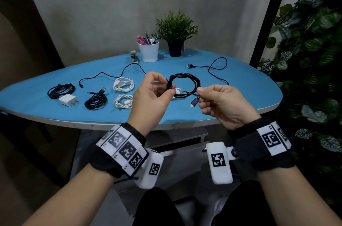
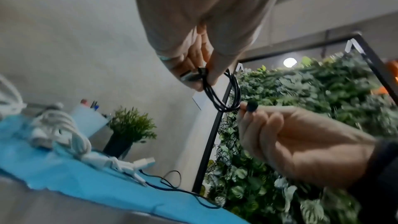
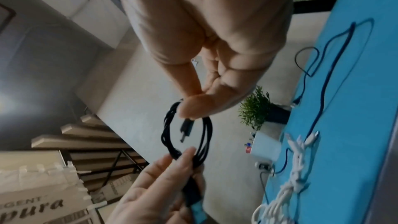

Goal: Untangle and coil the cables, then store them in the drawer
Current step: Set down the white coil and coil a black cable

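I hold a black cable coil (image 1: 183, 85) up over the blue table (image 1: 231, 100). My left hand (image 1: 157, 92) pinches the coil's left side between thumb and fingers, also seen as the coil (image 2: 224, 94) in the left wrist view. My right hand (image 1: 216, 100) pinches the coil's right side near its loose end, whose plug (image 1: 194, 102) hangs below. In the right wrist view the coil (image 3: 187, 135) hangs between both hands with the plug (image 3: 186, 129) inside the loop. Two white coiled cables (image 1: 123, 83) (image 1: 123, 101), two black coiled cables (image 1: 96, 100) (image 1: 61, 90) and loose black cables (image 1: 212, 67) (image 1: 111, 75) lie on the table.
A white charger plug (image 1: 68, 100) lies at the table's left. At the back stand a white pen cup (image 1: 148, 51), a potted plant (image 1: 175, 31) and a small stapler (image 1: 133, 56). Leafy plants (image 1: 311, 40) fill the right side. A white drawer unit (image 1: 183, 144) is under the table.
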`<state>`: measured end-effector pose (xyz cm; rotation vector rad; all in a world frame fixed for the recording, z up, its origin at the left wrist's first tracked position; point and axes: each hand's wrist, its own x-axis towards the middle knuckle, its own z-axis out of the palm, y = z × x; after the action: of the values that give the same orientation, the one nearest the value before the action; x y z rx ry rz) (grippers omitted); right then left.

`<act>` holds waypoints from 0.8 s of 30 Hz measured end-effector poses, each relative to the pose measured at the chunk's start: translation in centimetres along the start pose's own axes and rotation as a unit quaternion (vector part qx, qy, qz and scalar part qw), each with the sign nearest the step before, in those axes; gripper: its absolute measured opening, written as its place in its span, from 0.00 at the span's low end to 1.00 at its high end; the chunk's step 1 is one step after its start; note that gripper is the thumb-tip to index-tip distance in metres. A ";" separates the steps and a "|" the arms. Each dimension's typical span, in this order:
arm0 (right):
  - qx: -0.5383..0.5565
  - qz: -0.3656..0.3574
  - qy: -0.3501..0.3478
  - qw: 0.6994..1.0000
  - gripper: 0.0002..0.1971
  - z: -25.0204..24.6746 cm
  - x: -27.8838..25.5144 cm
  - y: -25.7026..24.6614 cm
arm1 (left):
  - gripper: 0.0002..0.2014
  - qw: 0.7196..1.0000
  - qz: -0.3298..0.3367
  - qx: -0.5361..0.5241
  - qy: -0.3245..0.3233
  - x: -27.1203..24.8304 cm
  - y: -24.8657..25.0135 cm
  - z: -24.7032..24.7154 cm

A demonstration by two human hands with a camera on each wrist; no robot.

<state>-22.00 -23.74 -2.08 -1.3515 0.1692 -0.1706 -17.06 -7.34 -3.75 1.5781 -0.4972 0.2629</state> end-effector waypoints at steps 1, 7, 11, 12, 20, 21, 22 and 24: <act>0.027 0.005 -0.003 1.000 0.08 0.0 0.0 0.1 | 0.15 0.999 0.016 0.032 -0.003 -0.1 0.1 0.0; 0.155 0.010 -0.030 0.987 0.02 0.4 -0.2 0.3 | 0.12 0.995 0.024 0.097 0.005 -0.3 0.2 0.1; 0.132 -0.051 0.003 0.990 0.06 0.8 -0.1 0.6 | 0.10 0.998 -0.054 0.018 -0.022 -0.5 0.4 0.4; 0.104 -0.076 0.015 0.992 0.07 0.9 -0.1 0.6 | 0.10 0.997 -0.075 -0.008 -0.028 -0.5 0.6 0.4; 0.061 -0.140 0.035 0.988 0.14 1.4 0.1 1.0 | 0.10 0.984 -0.121 -0.124 -0.047 -0.4 1.3 0.5; 0.059 -0.142 0.037 0.987 0.14 1.4 0.2 1.0 | 0.11 0.981 -0.125 -0.143 -0.045 -0.4 1.3 0.5; 0.060 -0.142 0.036 0.987 0.15 1.4 0.3 0.9 | 0.11 0.977 -0.128 -0.163 -0.042 -0.3 1.4 0.5; 0.074 -0.133 0.024 0.988 0.13 1.3 0.3 0.7 | 0.11 0.970 -0.133 -0.201 -0.037 -0.2 1.5 0.4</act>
<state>-21.37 -22.38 -2.54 -1.2183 0.0149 -0.4326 -17.98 -7.73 -2.53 1.2406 -0.3639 -0.0994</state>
